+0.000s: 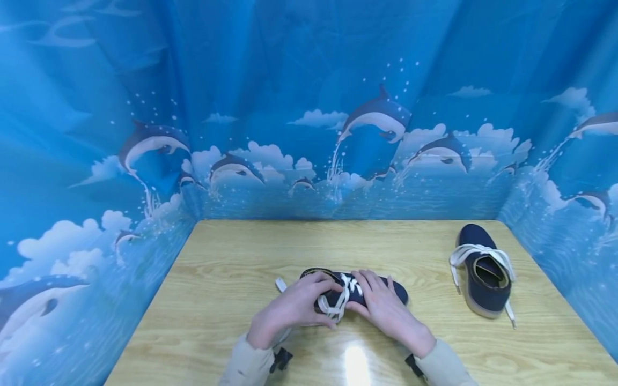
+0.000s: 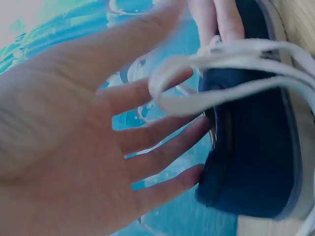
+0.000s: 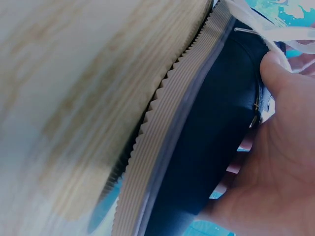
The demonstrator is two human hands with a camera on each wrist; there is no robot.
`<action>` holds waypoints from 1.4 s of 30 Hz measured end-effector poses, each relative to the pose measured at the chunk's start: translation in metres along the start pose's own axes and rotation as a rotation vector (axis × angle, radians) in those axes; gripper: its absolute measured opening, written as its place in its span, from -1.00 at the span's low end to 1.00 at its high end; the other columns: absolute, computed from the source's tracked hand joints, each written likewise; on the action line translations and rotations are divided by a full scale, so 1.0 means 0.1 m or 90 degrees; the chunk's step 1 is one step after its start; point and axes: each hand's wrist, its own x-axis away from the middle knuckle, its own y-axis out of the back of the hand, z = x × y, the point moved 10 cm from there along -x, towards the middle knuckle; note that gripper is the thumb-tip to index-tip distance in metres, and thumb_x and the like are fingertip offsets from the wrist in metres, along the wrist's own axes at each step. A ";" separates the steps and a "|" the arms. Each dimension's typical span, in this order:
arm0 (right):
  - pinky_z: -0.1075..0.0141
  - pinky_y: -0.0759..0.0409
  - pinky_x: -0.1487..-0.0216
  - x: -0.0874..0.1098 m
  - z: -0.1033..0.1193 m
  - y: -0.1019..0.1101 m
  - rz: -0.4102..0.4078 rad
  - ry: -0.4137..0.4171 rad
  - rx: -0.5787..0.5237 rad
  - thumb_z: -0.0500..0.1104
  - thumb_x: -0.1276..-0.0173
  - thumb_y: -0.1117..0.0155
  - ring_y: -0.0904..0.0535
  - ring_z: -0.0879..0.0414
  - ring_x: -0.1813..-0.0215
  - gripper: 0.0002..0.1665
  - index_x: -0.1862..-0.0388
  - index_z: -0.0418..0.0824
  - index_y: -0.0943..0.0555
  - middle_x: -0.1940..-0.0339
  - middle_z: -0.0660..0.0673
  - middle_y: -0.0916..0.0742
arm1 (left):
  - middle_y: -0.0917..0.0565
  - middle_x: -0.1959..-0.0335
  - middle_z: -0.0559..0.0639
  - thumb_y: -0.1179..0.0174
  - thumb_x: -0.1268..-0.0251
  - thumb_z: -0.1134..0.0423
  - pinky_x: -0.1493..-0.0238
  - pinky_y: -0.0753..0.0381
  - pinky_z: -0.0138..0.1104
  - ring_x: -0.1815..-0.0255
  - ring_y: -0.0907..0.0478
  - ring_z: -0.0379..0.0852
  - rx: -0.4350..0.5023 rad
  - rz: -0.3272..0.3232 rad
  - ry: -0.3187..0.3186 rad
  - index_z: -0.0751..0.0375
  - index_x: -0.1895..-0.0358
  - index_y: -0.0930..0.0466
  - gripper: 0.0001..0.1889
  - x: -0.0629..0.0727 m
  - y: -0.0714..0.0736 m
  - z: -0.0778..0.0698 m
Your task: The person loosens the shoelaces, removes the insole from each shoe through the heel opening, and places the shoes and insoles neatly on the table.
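Fingers (image 1: 370, 280) on shoe (image 1: 399, 292), looped laces (image 2: 221, 97), second shoe (image 1: 486, 301) apart

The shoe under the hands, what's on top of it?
On the shoe are white laces, with the left hand and right hand over it. They cover parts of its top, so I can't see everything there.

Left grip (image 2: 93, 147), fingers spread, touches the edge of the dark shoe (image 2: 261, 152); a white lace (image 2: 221, 97) loops across it, near the right grip (image 2: 227, 20)
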 end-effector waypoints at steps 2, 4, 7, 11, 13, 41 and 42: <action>-0.49 -0.22 -0.31 0.00 0.00 0.00 -0.001 0.001 0.001 0.36 -0.45 -0.10 -0.39 -0.28 -0.43 -0.09 -0.51 -0.24 -0.33 -0.40 -0.32 -0.49 | -0.60 -0.20 -0.02 -0.41 -0.21 -0.13 -0.27 -0.53 -0.12 -0.22 -0.55 -0.04 -0.004 -0.031 0.005 -0.01 -0.20 -0.65 -0.48 -0.04 0.03 -0.03; -0.49 -0.22 -0.31 0.00 -0.01 0.00 -0.002 0.000 0.000 0.36 -0.45 -0.11 -0.39 -0.28 -0.43 -0.09 -0.51 -0.23 -0.33 -0.40 -0.31 -0.49 | -0.63 -0.13 -0.05 -0.30 -0.32 -0.14 -0.24 -0.55 -0.13 -0.17 -0.58 -0.06 -0.026 -0.074 0.018 -0.03 -0.10 -0.69 -0.60 -0.08 0.05 -0.05; -0.49 -0.24 -0.30 0.00 0.00 0.01 -0.009 0.003 -0.003 0.35 -0.45 -0.12 -0.41 -0.27 -0.42 -0.11 -0.50 -0.23 -0.35 -0.39 -0.31 -0.50 | -0.65 -0.03 -0.08 -0.32 -0.35 -0.05 -0.15 -0.61 -0.13 -0.07 -0.62 -0.08 -0.062 -0.147 0.032 -0.03 0.06 -0.71 -0.75 -0.13 0.06 -0.07; -0.49 -0.27 -0.28 0.00 0.03 0.01 -0.013 0.010 -0.001 0.34 -0.45 -0.13 -0.42 -0.28 -0.41 -0.11 -0.50 -0.24 -0.35 -0.38 -0.31 -0.51 | -0.66 0.02 -0.06 -0.43 -0.26 0.06 -0.04 -0.65 -0.15 0.01 -0.64 -0.08 -0.089 -0.225 0.027 -0.02 0.20 -0.69 -0.83 -0.13 0.07 -0.08; -0.48 -0.28 -0.28 0.00 0.03 0.01 -0.013 0.012 0.002 0.34 -0.45 -0.13 -0.42 -0.28 -0.41 -0.10 -0.50 -0.24 -0.35 -0.38 -0.31 -0.51 | -0.67 0.06 -0.07 -0.46 -0.24 0.11 0.02 -0.66 -0.18 0.07 -0.65 -0.10 -0.096 -0.260 0.023 -0.02 0.26 -0.69 -0.86 -0.13 0.10 -0.09; -0.48 -0.31 -0.25 0.00 0.04 0.03 -0.034 0.018 0.017 0.32 -0.44 -0.18 -0.45 -0.29 -0.38 -0.11 -0.47 -0.27 -0.37 -0.34 -0.32 -0.53 | -0.54 0.44 -0.22 -0.61 0.06 -0.04 0.45 -0.37 -0.51 0.48 -0.39 -0.34 -0.139 -0.230 0.013 -0.04 0.35 -0.63 -0.66 -0.14 0.12 -0.04; -0.48 -0.31 -0.26 0.00 0.04 0.04 -0.034 0.017 0.017 0.32 -0.44 -0.18 -0.45 -0.29 -0.38 -0.11 -0.48 -0.27 -0.37 -0.34 -0.32 -0.53 | -0.54 0.43 -0.21 -0.62 0.09 -0.03 0.44 -0.39 -0.49 0.46 -0.40 -0.32 -0.149 -0.234 0.008 -0.04 0.33 -0.62 -0.63 -0.13 0.10 -0.05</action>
